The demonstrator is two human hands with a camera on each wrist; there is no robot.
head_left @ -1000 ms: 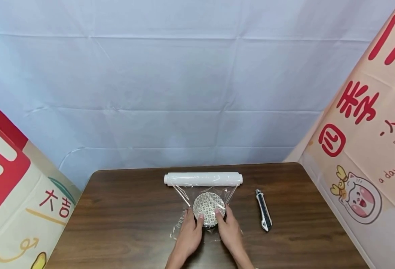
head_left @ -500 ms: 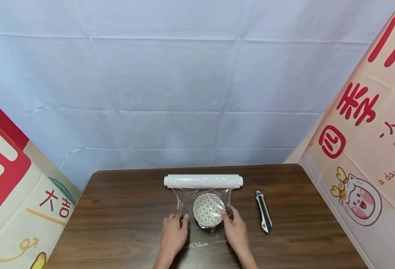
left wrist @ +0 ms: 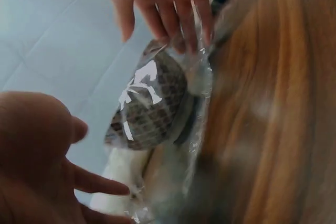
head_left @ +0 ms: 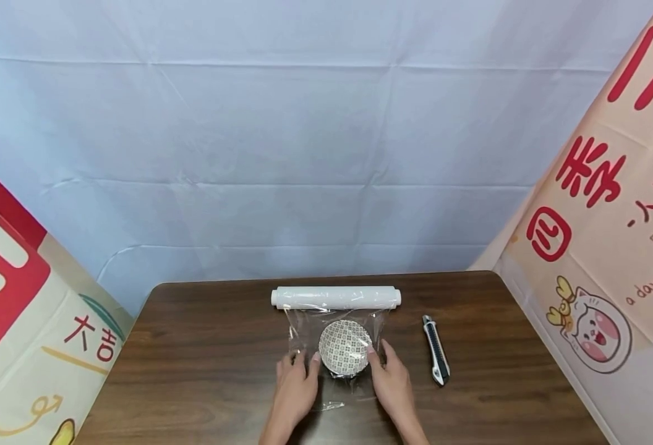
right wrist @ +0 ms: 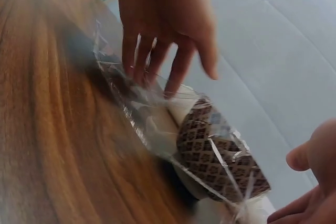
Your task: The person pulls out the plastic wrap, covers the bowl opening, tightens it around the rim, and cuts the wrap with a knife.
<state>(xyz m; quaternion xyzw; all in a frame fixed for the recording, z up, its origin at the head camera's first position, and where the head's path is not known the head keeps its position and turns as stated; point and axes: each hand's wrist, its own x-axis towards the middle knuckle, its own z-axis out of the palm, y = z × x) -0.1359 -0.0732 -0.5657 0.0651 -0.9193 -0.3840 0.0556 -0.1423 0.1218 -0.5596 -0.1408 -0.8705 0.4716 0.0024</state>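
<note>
Grip of left hand and right hand looks loose, fingers extended beside the patterned bowl, apparently so clear film lies spread.

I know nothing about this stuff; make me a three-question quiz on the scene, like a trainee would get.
1. What covers the patterned round object? a) newspaper b) clear film c) a towel
2. True or false: the utility knife lies to the right of the right hand, not in it.
3. Fill in: beyond the patterned round object lies a white ____.

Key: 1 b; 2 true; 3 roll.
</note>
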